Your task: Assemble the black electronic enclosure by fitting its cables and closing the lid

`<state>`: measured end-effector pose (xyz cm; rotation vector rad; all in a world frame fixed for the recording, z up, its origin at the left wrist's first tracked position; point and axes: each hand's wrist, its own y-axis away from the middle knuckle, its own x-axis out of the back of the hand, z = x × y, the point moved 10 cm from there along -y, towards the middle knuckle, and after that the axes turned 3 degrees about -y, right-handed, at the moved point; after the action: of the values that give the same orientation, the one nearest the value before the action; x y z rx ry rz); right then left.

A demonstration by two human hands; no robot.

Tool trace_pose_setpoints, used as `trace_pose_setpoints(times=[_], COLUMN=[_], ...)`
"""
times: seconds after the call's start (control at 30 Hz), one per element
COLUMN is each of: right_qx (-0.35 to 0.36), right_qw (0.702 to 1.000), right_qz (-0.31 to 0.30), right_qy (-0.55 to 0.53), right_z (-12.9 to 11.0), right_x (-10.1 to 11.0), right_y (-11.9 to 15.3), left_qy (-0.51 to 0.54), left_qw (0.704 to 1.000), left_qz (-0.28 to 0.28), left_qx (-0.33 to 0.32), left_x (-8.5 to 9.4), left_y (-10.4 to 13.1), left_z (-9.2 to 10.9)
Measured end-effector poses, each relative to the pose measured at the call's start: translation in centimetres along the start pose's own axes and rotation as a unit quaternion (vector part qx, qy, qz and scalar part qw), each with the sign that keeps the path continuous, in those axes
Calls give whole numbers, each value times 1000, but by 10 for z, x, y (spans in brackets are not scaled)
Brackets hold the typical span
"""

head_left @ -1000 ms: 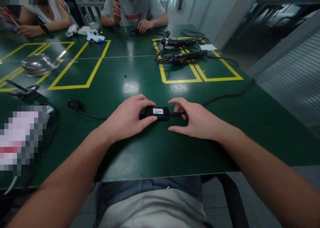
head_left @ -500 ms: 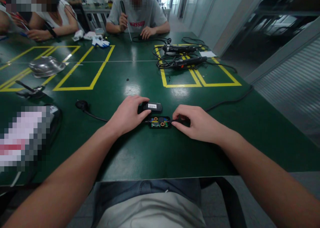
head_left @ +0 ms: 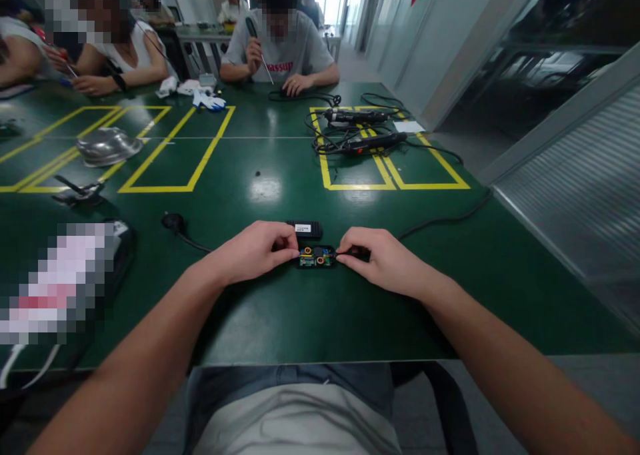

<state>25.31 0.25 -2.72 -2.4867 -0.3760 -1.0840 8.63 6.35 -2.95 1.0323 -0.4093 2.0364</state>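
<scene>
A small open black case with a circuit board (head_left: 317, 258) lies on the green table, showing copper coils and coloured wires. My left hand (head_left: 260, 250) is closed in a pinch at its left end, where the cable enters; the fingertips hide the cable there. At the opposite end, my right hand (head_left: 377, 255) pinches the black cable where it meets the case. Just behind the case rests its black ribbed cover (head_left: 310, 230) with a white label, partly behind my left fingers. A black power plug (head_left: 174, 222) lies left on its cord.
Black corded tools (head_left: 370, 142) lie within yellow tape at the back right. To the left are a metal bowl (head_left: 107, 146), a dark clamp-like object (head_left: 79, 192) and a blurred-out pale item (head_left: 55, 282). Across the table, a person (head_left: 280, 48) holds a screwdriver. Gloves (head_left: 209, 100) lie nearby.
My left hand has left the cover and now pinches at the case's left end. My right hand stays on the right cable. The whole view has shifted slightly.
</scene>
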Motion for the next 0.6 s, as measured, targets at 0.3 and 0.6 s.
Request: trace_pose_setpoints(times=[0.3,0.6], right_qx=[51,68], right_qw=[997,996], right_qz=[50,62], right_qy=[-11,-11], right_z=[-3,-9], right_x=[-6,-6], right_y=[0,-2], left_qy=[-67,-152], left_qw=[997,972], left_qz=[45,178], left_qx=[20,35], left_x=[1,-24], left_y=[4,36], left_z=[0,8])
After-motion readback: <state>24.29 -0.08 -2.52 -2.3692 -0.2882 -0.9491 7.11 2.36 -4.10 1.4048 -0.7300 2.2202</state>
